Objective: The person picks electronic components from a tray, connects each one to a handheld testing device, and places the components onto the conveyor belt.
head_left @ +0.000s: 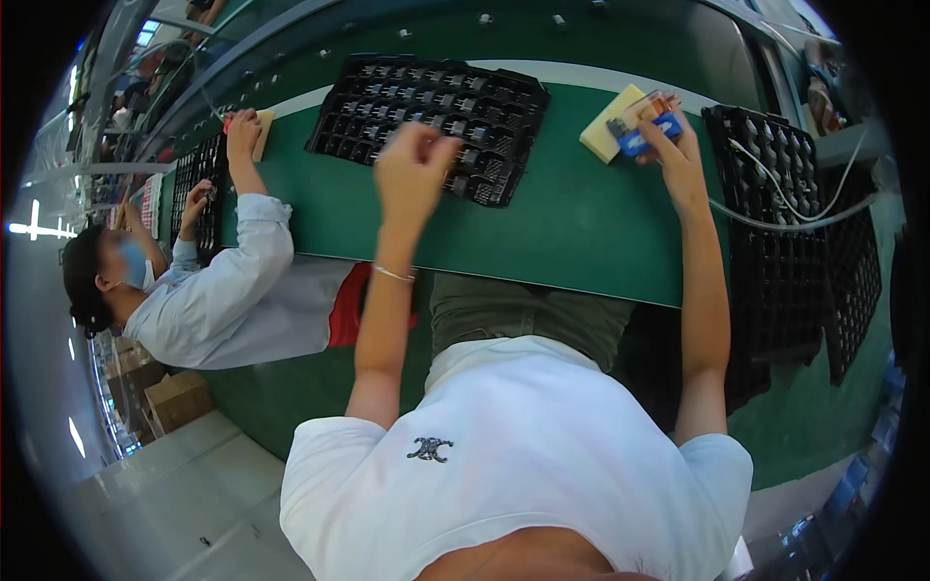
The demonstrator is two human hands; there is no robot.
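My left hand point(412, 179) is over the near part of a black plastic tray point(528, 97) with many pockets. Its fingers are curled together in a pinch, and whatever may be between them is too small to make out. Small silvery metal parts point(472, 84) sit in rows in the tray's pockets. To the right, my right hand point(681, 160) is closed around a small clear and blue container point(651, 136) with some orange-brown on it. This container is held over the edge of a pale yellow block point(603, 131) on the green bench top point(581, 223).
On the right, more black pocketed trays point(775, 261) hold metal parts, with a pale cable point(809, 221) looped across them. A masked co-worker point(223, 290) works at the left with another black tray point(201, 169). A metal rail runs behind the bench.
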